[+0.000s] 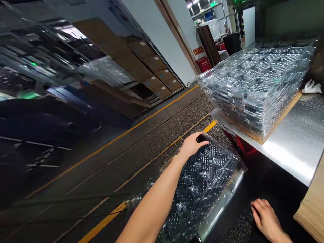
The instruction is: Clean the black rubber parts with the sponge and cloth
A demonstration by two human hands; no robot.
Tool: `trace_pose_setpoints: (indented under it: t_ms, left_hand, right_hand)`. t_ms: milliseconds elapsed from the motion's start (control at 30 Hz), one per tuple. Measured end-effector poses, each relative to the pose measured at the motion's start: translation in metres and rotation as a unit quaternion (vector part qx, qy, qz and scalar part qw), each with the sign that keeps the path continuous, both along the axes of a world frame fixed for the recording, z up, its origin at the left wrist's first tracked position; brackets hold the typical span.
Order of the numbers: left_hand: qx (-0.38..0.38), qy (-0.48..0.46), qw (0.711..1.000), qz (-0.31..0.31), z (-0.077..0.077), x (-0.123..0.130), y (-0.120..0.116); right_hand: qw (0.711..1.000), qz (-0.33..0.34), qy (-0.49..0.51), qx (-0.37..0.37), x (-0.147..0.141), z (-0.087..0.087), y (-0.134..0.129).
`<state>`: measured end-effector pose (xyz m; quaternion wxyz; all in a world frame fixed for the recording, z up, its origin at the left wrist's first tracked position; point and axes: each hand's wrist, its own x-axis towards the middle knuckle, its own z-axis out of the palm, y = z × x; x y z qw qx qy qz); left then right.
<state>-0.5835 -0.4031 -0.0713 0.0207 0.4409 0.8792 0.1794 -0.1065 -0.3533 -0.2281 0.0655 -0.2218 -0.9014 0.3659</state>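
Note:
A clear plastic blister tray [217, 162] with molded pockets lies low in front of me, on top of a metal-edged surface. My left hand [192, 145] reaches across it and grips its far edge between thumb and fingers. My forearm covers part of the tray's left side. To the right of the tray, my right hand [265, 216] hangs in the air, fingers curled together, with nothing visible in them. Up on the metal table, a stack of similar clear trays [258, 77] rests on a cardboard sheet [283, 118].
The metal table [303, 135] stands at the right, its corner jutting toward the tray. A crumpled white tissue or glove [312, 87] lies on it. Brown cardboard [312, 202] sits at the lower right. Yellow lines [106, 219] mark the floor. Cardboard boxes [157, 77] stand beyond.

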Motion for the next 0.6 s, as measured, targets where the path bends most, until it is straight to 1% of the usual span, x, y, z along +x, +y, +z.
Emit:
trace_pose_setpoints:
  t_ms: [200,400,500,600]
  left_hand:
    - [0.012,0.02,1.0,-0.008,0.004,0.041,-0.006]
    - [-0.01,0.026,0.998,-0.058,-0.003,0.082,-0.008]
    - [0.012,0.04,0.997,-0.057,-0.006,0.095,-0.006]
    - [0.021,0.028,0.998,-0.052,-0.007,0.114,-0.005]
  right_hand:
    - [1.0,0.006,0.008,0.01,-0.004,0.002,0.001]
    - [1.0,0.002,-0.004,0.005,-0.001,0.005,0.001]
    - [1.0,0.004,-0.007,0.006,-0.001,0.004,0.001]
    - [1.0,0.006,0.001,0.01,0.0,0.003,0.002]
